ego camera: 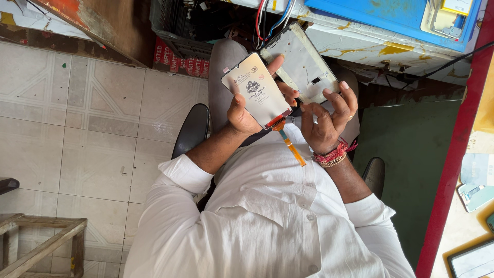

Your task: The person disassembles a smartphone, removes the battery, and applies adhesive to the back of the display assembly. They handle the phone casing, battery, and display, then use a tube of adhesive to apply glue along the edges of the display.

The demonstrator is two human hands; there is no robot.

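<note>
So the left hand [244, 116] has a flat rectangular phone display panel with a silvery back [256, 90] pinched between thumb and fingers, tilted so its long axis runs roughly from 11 o'clock down to 5 o'clock. An orange flex ribbon cable [292, 146] hangs off the panel's lower end and trails toward 5 o'clock across the white shirt [267, 216]. The right hand [327, 121], with red and beaded wristbands [333, 154] on it, is closed around a second flat piece, a pale grey rectangular phone frame with small cutouts [301, 64], which sits just at 2 o'clock from the display panel. The two parts overlap near the fingers and the hands almost touch, but I can't tell if the panels actually meet. Off at 12 o'clock there's a worn white bench edge [360, 44] with red, blue and white wires [270, 18] dangling over it, and a blue tray [381, 15] further up at 1 o'clock. Tiled floor [77, 113] at 9 o'clock.
</note>
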